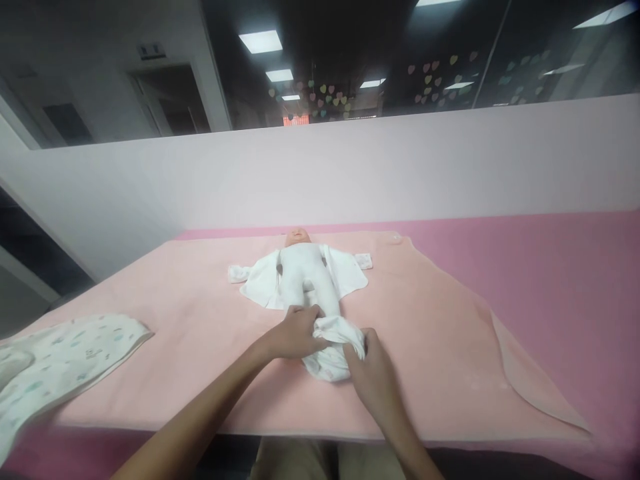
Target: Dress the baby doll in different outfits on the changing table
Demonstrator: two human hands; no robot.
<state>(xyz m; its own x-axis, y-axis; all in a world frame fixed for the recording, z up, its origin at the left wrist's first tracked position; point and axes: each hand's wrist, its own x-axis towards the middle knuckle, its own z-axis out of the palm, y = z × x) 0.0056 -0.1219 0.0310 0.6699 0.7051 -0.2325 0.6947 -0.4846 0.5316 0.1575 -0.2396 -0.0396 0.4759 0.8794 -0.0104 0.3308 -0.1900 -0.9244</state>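
Note:
A baby doll with a white cloth body lies on its back, head away from me and legs toward me. Under it a white baby top is spread open to both sides. At the doll's feet, a bunched pair of white baby pants is gathered around the lower leg on the right. My left hand is closed on the left edge of the bunched cloth. My right hand grips its right edge, thumb on top. The doll's feet are hidden by the cloth and my hands.
A pink blanket covers much of the darker pink table; its right edge is folded. To the left lies a patterned white baby cloth. A low white wall with dark glass above stands behind the table.

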